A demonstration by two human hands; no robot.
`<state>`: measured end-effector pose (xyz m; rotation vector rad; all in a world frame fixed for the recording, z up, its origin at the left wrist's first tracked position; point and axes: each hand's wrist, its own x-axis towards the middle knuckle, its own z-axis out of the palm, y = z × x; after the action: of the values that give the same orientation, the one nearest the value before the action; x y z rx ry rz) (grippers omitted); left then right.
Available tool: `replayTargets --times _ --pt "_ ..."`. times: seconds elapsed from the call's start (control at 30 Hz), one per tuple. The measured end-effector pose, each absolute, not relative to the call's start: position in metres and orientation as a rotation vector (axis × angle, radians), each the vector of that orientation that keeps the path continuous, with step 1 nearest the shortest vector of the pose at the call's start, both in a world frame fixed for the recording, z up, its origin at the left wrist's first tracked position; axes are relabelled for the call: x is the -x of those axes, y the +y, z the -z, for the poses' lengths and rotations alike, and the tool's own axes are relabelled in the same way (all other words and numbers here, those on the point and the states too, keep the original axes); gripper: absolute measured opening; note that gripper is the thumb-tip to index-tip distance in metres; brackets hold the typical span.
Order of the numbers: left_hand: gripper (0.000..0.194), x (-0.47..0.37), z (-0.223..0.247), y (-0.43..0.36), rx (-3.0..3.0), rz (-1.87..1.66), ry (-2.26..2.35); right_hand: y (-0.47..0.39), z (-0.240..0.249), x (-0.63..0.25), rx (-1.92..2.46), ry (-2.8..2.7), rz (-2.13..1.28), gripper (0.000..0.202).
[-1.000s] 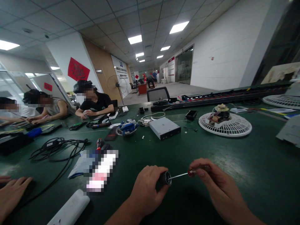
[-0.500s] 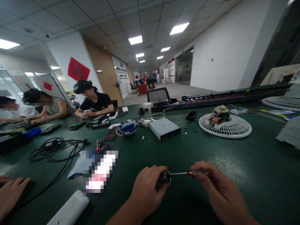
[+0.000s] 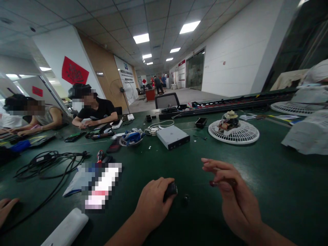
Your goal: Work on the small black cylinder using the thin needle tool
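My left hand [image 3: 153,201] is closed round a dark, short cylindrical part [image 3: 171,190], whose lighter-rimmed end faces right. Just right of it, a small dark round piece [image 3: 186,199] is over the green tabletop; whether it lies there or is falling I cannot tell. In my right hand [image 3: 237,194] a screwdriver [image 3: 225,182] with a reddish see-through handle is held between thumb and fingers, some of the fingers stretched out. Its shaft is too blurred to make out, and the tool is apart from the cylindrical part.
A grey optical drive [image 3: 173,136] stands ahead, with a white fan grille and motor [image 3: 233,131] to its right. Leftward lie a white case [image 3: 66,229], a black cable [image 3: 48,160] and a red-black screwdriver [image 3: 100,156]. Another person's hand [image 3: 7,210] rests at the left edge.
The screwdriver has come away from the cylindrical part, and my right hand has lifted its fingers. The small dark piece now shows between my hands. The view has shifted slightly right.
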<state>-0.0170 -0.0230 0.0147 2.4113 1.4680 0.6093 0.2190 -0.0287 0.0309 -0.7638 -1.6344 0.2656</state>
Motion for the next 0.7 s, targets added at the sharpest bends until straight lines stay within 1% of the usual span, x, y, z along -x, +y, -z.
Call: replayTargets --times 0.07,0.13,0.2,0.27,0.37,0.43,0.47,0.53,0.63,0.7 --pt "0.04 0.017 -0.015 -0.023 -2.42 -0.564 1.474 -0.027 -0.035 -0.222 0.79 -1.769 -0.257 0.018" --pt "0.04 0.016 -0.015 -0.023 -2.412 -0.558 1.494 -0.025 -0.039 -0.221 0.903 -2.049 -0.263 0.016" --pt "0.04 0.016 -0.015 -0.023 -2.382 -0.564 1.512 -0.025 -0.039 -0.217 1.093 -2.31 -0.281 0.005" --pt "0.04 0.017 -0.015 -0.023 -2.357 -0.562 1.52 -0.027 -0.036 -0.211 1.286 -2.445 -0.268 0.015" --pt "0.039 0.018 -0.016 -0.023 -2.348 -0.556 1.519 -0.032 -0.033 -0.205 1.474 -2.497 -0.146 0.016" --pt "0.039 0.018 -0.017 -0.023 -2.342 -0.551 1.517 -0.034 -0.035 -0.207 1.55 -2.479 -0.089 0.025" --pt "0.038 0.018 -0.018 -0.023 -2.333 -0.545 1.517 -0.035 -0.038 -0.211 1.59 -2.466 -0.107 0.03" --pt "0.038 0.017 -0.019 -0.023 -2.313 -0.528 1.524 -0.036 -0.043 -0.222 1.679 -2.475 -0.276 0.037" --pt "0.039 0.017 -0.02 -0.023 -2.301 -0.508 1.532 -0.031 -0.047 -0.237 1.653 -2.496 -0.536 0.024" --pt "0.038 0.017 -0.02 -0.023 -2.304 -0.5 1.528 -0.025 -0.047 -0.242 1.629 -2.498 -0.633 0.007"
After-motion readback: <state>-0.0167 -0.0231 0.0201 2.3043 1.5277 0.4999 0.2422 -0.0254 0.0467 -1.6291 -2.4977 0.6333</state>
